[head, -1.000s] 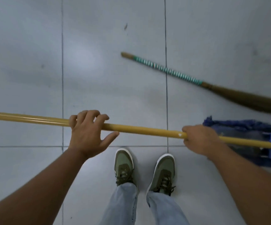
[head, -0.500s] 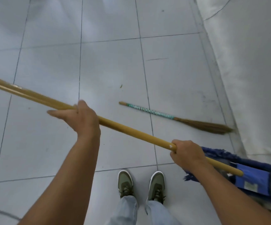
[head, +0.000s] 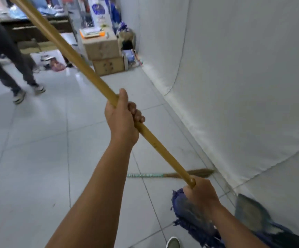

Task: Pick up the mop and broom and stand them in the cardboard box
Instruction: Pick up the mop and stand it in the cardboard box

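Wooden mop (head: 84, 67) shaft, stiff; blue head (head: 195, 217) soft, likely bottom-heavy. Right hand (head: 201, 196) closed low on shaft, left hand (head: 122, 120) closed mid-shaft: sound two-point hold. Broom (head: 164, 174) on floor (head: 37, 158) by wall. Cardboard boxes (head: 103, 46) far corner.

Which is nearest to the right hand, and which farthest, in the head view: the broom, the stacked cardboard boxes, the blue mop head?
From the right hand:
1. Mop head, just below and beside the hand.
2. Broom, flat on the floor just beyond, by the wall.
3. Cardboard boxes, far down the room, near the wall.
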A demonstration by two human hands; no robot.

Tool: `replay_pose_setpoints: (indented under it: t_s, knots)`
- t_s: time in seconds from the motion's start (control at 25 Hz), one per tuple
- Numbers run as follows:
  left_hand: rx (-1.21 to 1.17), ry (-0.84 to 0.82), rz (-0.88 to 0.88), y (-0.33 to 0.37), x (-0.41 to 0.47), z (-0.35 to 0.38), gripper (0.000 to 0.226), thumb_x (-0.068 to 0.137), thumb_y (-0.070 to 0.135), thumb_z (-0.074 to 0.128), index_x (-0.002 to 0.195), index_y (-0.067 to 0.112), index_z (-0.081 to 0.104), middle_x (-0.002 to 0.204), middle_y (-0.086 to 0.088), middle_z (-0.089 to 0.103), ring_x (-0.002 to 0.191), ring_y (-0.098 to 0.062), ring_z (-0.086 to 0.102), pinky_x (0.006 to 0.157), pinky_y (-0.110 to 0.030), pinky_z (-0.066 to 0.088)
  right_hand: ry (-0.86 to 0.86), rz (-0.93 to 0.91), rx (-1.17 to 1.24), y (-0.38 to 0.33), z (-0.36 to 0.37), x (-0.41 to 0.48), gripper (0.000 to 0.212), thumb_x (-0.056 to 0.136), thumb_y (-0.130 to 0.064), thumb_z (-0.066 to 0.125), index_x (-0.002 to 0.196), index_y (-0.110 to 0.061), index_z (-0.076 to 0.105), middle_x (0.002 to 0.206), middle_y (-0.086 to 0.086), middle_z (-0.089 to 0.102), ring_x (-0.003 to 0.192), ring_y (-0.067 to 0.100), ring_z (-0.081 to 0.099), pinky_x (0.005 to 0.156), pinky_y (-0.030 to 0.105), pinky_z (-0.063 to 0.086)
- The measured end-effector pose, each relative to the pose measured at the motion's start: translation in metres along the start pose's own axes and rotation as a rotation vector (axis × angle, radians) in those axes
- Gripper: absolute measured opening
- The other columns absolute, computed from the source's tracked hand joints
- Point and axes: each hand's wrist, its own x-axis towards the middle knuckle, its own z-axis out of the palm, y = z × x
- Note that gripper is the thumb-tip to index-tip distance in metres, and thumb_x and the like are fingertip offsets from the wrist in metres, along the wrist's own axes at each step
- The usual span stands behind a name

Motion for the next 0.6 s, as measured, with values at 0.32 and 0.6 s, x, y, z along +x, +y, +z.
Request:
replay_pose_setpoints:
  t_s: [0.32,0.6]
  knots:
    - [0.054,-0.644,0.06,0.032,-0.088,0.119,0.023,0.094,0.029,0.054,0.08,0.015,0.042,0.052,0.001,0.042,0.044,-0.016,0.039,0.048,-0.031,0.042,0.354,0.16,0.289,0.012,-0.062,-0.058,0.033,0.071,-0.009,0.062,0.051,-0.02,0.037,0.046,-0.005,0.038,0.045,0.012,0.035,0.046,0.027,0.035]
    - [0.015,-1.338,-0.097,0.03,-0.208,0.16,0.027,0.095,0.028,0.052,0.072,0.016,0.042,0.052,-0.002,0.043,0.047,-0.02,0.041,0.051,-0.034,0.04,0.616,0.361,0.514,0.054,-0.074,-0.168,0.041,0.065,-0.007,0.059,0.047,-0.024,0.027,0.044,-0.01,0.03,0.046,0.013,0.03,0.049,0.032,0.032]
